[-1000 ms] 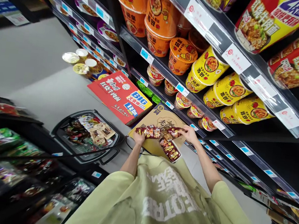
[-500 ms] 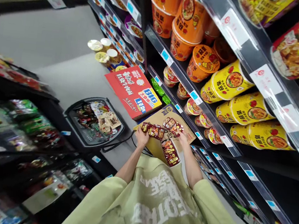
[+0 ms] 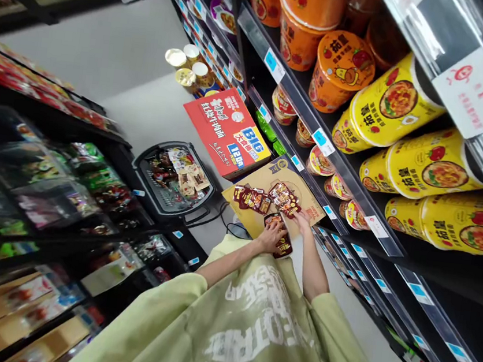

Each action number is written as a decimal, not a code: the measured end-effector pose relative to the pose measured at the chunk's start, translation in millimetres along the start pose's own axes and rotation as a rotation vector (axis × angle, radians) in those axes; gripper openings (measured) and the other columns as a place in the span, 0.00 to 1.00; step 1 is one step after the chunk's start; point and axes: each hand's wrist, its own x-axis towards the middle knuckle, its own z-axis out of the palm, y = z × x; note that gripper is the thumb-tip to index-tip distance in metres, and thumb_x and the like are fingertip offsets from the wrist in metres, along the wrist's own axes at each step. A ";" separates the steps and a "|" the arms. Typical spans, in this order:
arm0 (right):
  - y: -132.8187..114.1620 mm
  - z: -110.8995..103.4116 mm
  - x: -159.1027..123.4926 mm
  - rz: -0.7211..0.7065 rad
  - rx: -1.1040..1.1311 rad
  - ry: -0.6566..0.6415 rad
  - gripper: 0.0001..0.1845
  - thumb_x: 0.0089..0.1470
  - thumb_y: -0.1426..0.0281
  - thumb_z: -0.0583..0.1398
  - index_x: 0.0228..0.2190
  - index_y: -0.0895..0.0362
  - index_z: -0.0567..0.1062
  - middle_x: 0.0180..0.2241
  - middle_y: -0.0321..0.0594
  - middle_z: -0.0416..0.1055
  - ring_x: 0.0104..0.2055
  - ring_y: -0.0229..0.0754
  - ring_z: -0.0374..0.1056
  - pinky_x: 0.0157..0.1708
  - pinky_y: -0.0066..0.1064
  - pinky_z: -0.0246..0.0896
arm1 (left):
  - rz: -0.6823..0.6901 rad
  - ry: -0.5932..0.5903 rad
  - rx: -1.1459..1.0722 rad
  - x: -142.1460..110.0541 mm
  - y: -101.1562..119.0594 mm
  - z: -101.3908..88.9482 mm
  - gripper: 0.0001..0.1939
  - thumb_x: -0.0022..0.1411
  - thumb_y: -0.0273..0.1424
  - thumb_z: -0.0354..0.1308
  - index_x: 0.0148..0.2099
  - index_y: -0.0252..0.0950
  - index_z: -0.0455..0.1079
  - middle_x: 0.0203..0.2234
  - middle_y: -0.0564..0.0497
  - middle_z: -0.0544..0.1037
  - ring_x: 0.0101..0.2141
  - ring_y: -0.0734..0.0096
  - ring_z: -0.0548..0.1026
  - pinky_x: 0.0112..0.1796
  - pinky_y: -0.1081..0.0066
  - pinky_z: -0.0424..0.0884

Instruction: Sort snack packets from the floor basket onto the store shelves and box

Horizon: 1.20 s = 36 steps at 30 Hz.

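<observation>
My left hand (image 3: pixel 271 239) reaches across my front, its fingers curled over a dark brown-red snack packet (image 3: pixel 283 247) at the near edge of a cardboard box (image 3: pixel 238 205). My right hand (image 3: pixel 304 221) is at the box's right side, its fingers closed at the edge of a small pile of similar snack packets (image 3: pixel 283 198). Just left of that pile, more dark packets (image 3: pixel 252 198) lie overlapping on the box top, with no hand on them. The undersides of both hands are hidden.
A red carton (image 3: pixel 225 130) stands beyond the box. To the left is a dark shopping basket (image 3: pixel 168 210) holding several small packs. Shelves of yellow noodle cups (image 3: pixel 429 162) and orange noodle cups (image 3: pixel 341 70) rise on the right; snack racks (image 3: pixel 89 178) line the left.
My left hand has let go of the left packets and crossed right to the near packet. My right hand stays by the right pile. The view has shifted slightly.
</observation>
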 end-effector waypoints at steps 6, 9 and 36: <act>20.0 -38.5 -33.9 0.025 0.113 0.101 0.33 0.43 0.66 0.74 0.52 0.53 0.76 0.56 0.47 0.79 0.60 0.47 0.74 0.60 0.43 0.71 | -0.087 -0.138 0.204 13.6 -2.3 18.4 0.47 0.54 0.25 0.72 0.74 0.48 0.60 0.76 0.35 0.48 0.72 0.23 0.45 0.61 0.23 0.57; 34.1 -50.6 -55.9 0.045 0.156 0.156 0.34 0.40 0.66 0.75 0.51 0.54 0.78 0.60 0.51 0.76 0.63 0.51 0.71 0.58 0.44 0.71 | -0.081 -0.118 0.288 17.1 -1.8 22.4 0.40 0.62 0.25 0.66 0.73 0.53 0.63 0.75 0.38 0.52 0.73 0.25 0.45 0.61 0.21 0.54; 63.9 -14.2 -182.8 0.145 0.145 0.193 0.32 0.41 0.51 0.73 0.46 0.52 0.80 0.56 0.46 0.78 0.58 0.56 0.73 0.47 0.43 0.75 | 0.163 -0.103 0.376 25.8 -13.8 14.0 0.40 0.58 0.12 0.54 0.68 0.47 0.66 0.71 0.38 0.63 0.74 0.36 0.51 0.58 0.25 0.65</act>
